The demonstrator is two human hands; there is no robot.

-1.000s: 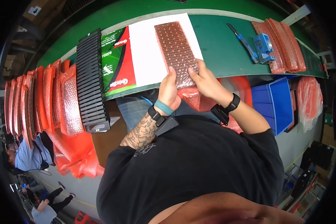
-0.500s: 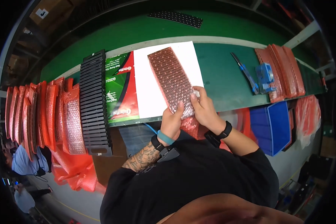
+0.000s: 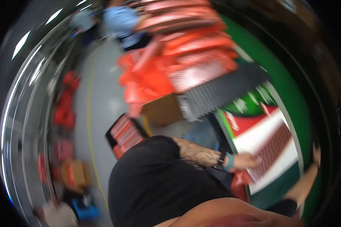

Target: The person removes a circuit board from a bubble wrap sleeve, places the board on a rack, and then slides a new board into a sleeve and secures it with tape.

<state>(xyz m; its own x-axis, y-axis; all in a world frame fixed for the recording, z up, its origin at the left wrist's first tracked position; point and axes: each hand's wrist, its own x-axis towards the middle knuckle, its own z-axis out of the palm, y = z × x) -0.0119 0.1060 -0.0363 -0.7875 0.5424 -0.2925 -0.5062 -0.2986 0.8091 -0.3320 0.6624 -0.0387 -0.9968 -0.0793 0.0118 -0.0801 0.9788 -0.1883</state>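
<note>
A flat piece in red-tinted bubble wrap [image 3: 273,150] lies slantwise on the white part of a printed sheet [image 3: 241,140] on the green bench. My left hand [image 3: 247,161] grips its near end, fingers blurred, and loose red wrap [image 3: 240,181] hangs over the bench edge below it. My right hand [image 3: 317,154] is away from the piece, stretched toward the bench's far side at the picture's rim. Motion smears its fingers, and whether it holds anything cannot be made out. A dark slatted panel [image 3: 225,90] lies across the bench beyond the sheet's green and red end.
Several red bubble-wrapped packs [image 3: 193,53] stand in a row past the slatted panel, with red wrap [image 3: 146,81] hanging off the bench. On the floor side are a brown cardboard piece [image 3: 163,109] and a dark bin [image 3: 127,136] of red packs. A person in blue [image 3: 123,24] is farther off.
The view has swung sharply left, showing the floor and the packs. My right hand has left the wrapped piece and reached outward; my left hand has stayed at its near end.
</note>
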